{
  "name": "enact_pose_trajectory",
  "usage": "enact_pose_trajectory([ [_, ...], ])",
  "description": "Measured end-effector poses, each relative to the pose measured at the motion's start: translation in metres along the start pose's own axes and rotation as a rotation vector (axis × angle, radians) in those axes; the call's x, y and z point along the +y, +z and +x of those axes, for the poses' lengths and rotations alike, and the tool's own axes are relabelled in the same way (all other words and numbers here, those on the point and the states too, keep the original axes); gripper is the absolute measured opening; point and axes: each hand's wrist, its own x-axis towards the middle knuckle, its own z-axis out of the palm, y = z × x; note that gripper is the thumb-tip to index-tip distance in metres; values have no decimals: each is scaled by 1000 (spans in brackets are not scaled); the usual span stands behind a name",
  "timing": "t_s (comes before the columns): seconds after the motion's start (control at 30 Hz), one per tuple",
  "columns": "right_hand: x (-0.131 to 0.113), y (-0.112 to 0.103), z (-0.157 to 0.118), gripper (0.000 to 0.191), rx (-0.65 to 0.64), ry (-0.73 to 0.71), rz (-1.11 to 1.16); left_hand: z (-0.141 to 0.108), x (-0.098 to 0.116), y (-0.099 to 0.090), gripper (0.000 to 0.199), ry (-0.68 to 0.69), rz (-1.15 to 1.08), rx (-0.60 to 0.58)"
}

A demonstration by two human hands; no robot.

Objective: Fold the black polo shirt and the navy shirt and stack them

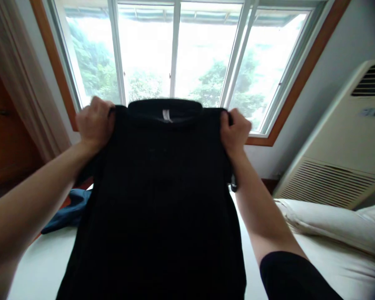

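Both hands gripping: I'm pinching the black shirt (162,187) at its shoulders, left hand (95,121) and right hand (236,131) spread apart so it's hanging flat above the bed (40,266), probably brushing its near edge.

The black T-shirt (162,200) runs off the bottom edge, its hem unseen, and it hides the middle of the bed (40,266). The blue garment (70,212) is half covered behind it. The fingers (229,118) of the right hand (236,133) curl out of sight behind the shoulder seam.
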Motion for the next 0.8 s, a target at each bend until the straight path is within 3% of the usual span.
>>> enact_pose_trajectory([
  [0.07,7,58,-31,52,-200,-10,-40,-18,-3,42,33,37,102,-171],
  [0.17,34,126,-80,39,-561,-5,-137,-61,-17,105,27,34,131,-577],
  [0.27,61,160,-131,38,-819,44,-174,-116,-25,157,14,27,99,-807],
  [0.37,72,176,-176,36,-996,24,-143,-163,-30,194,23,-10,73,-935],
  [0.47,67,191,-210,35,-1128,-3,-99,-191,-42,220,41,-103,87,-1002],
  [0.6,52,214,-239,35,-1227,2,3,-208,-61,241,54,-216,127,-1050],
  [0.8,23,240,-266,42,-1290,-8,126,-241,-63,256,59,-153,84,-1079],
])
